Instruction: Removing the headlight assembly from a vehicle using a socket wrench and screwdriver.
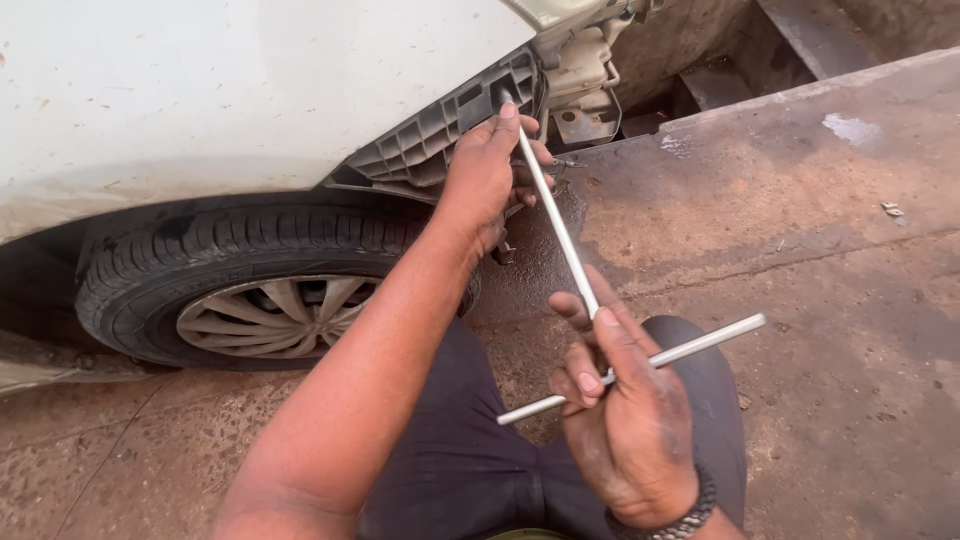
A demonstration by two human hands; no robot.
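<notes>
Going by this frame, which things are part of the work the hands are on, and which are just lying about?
In use:
- T-handle wrench, crossbar in right hand
- left hand steadying the shaft near its tip
- grey plastic bumper bracket on the white car fender

Just there:
- front tyre with wheel cover
- scrap on the concrete floor

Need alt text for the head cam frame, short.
A person crouched by a white car works a silver T-handle wrench: the right hand grips its crossbar, the left hand steadies the shaft tip at a grey plastic bracket beside the front wheel. Reddish concrete floor.
</notes>
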